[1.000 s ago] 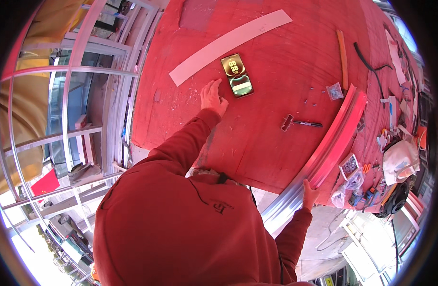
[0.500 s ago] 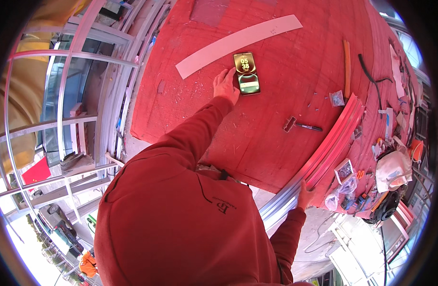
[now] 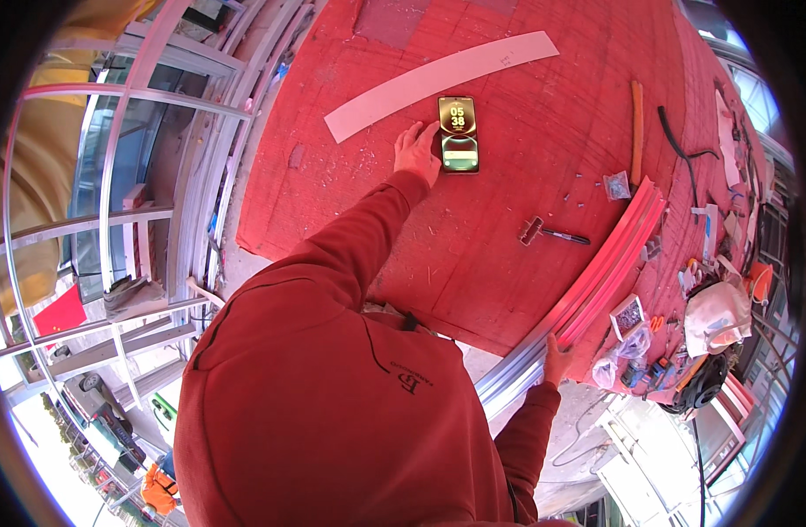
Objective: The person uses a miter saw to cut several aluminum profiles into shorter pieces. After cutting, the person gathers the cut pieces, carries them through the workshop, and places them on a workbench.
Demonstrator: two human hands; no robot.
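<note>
A phone (image 3: 458, 145) with its screen lit lies face up on the red-covered table (image 3: 473, 272). My left hand (image 3: 416, 154) rests on the cloth at the phone's left edge. Its fingers are apart, with the foremost fingertips touching or nearly touching the phone. Just beyond them lies a long, curved pale strip (image 3: 438, 81) with small handwriting on it. At the table's near right edge, my right hand (image 3: 557, 360) lies against a bundle of long metal profiles (image 3: 587, 285), fingers stretched out. Whether it grips any of them is hard to see.
Right of the phone lie a marker pen (image 3: 565, 237), a small brown brush-like piece (image 3: 531, 231) and a clear plastic packet (image 3: 616, 185). Farther right are a box of screws (image 3: 627, 317), a pale bag (image 3: 717, 318) and a black hose (image 3: 680, 145). Metal frames (image 3: 113, 220) stand at left.
The phone has turned slightly and now lies straighter, shifted a little to the right, with my left hand staying beside it. My right hand remains at the profiles.
</note>
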